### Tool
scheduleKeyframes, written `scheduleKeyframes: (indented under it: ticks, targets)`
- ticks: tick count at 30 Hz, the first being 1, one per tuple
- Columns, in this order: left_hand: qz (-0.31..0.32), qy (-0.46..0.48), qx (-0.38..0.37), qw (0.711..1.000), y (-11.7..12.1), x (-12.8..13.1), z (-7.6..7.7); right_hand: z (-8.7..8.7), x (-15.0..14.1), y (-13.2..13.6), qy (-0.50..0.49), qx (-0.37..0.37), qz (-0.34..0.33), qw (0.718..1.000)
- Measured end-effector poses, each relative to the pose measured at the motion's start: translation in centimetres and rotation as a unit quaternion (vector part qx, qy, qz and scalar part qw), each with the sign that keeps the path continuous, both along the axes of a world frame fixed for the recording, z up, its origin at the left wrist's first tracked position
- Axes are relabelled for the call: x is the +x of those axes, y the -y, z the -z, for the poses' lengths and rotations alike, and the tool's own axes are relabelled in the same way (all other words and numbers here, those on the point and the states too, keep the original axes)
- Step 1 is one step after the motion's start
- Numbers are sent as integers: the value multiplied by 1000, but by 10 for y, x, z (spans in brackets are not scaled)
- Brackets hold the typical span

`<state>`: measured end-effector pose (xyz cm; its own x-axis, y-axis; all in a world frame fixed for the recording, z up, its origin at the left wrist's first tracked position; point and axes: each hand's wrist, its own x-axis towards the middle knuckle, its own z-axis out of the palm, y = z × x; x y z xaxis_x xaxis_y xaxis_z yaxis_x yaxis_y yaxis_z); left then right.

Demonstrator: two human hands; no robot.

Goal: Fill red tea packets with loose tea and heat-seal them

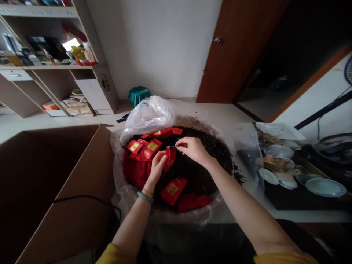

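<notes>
My left hand (pixel 157 165) grips a small red packet (pixel 169 157) upright, its open mouth facing up. At that mouth, the fingers of my right hand (pixel 192 149) are pinched together on a few dark tea leaves, small and partly hidden. Below both hands a wide heap of loose dark tea leaves (pixel 211 165) lies in a container lined with a clear plastic bag (pixel 154 113). A tight row of red packets (pixel 136 170) stands at the left of the heap. Other red packets with gold labels lie on top, and a flat one (pixel 173 190) rests nearer me.
An open cardboard box (pixel 79 183) stands close on the left, a black cable across its edge. To the right, a dark low table (pixel 288 201) carries bowls, a lidded tub and bags. A green-covered stool (pixel 139 95) stands behind, near a shelf unit (pixel 104 91) and brown door (pixel 220 66).
</notes>
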<state>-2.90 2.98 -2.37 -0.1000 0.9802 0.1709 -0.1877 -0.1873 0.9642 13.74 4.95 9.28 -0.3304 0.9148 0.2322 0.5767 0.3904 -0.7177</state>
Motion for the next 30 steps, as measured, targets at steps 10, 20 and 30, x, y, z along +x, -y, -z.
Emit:
scheduleKeyframes:
  ticks: [10, 20, 30]
  targets:
    - [103, 204, -197, 954, 0, -6, -8, 12, 0, -1, 81, 118, -53, 988]
    - [117, 108, -164, 974, 1, -2, -8, 17, -19, -2, 111, 54, -59, 991]
    - [-79, -272, 110, 953, 2, 3, 10, 29, -26, -3, 180, 48, -2, 983]
